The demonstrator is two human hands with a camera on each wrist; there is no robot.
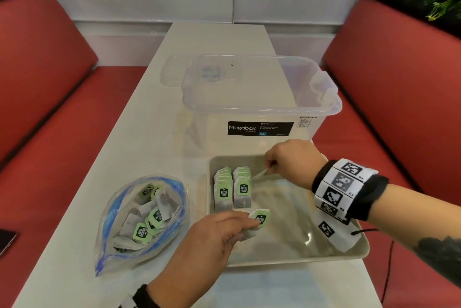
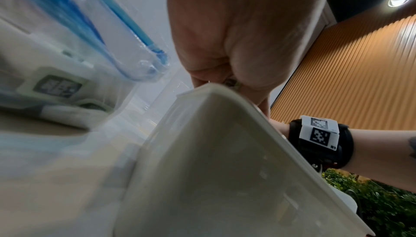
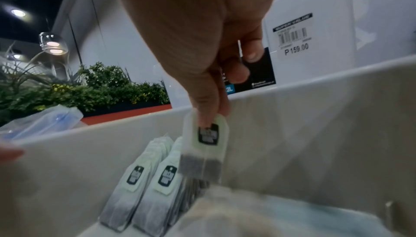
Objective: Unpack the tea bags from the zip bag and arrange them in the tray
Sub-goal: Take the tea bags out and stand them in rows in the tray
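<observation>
A beige tray (image 1: pixel 331 255) lies on the white table, with two neat rows of green-tagged tea bags (image 1: pixel 233 189) standing in its far left corner. My right hand (image 1: pixel 270 168) pinches one tea bag (image 3: pixel 206 149) by its top, hanging just right of the rows (image 3: pixel 153 180) and close above them. My left hand (image 1: pixel 249 223) holds another tea bag (image 1: pixel 260 218) over the tray's near left part. The open zip bag (image 1: pixel 119 215), blue-edged, lies left of the tray with several tea bags inside. In the left wrist view the palm (image 2: pixel 236 27) hides most of the held bag.
A clear Megabox storage box (image 1: pixel 262 108) stands directly behind the tray, its lid (image 1: pixel 174 70) lying further back. A dark phone (image 1: pixel 6 240) sits at the table's left edge. Red benches (image 1: pixel 45 83) flank the table on both sides.
</observation>
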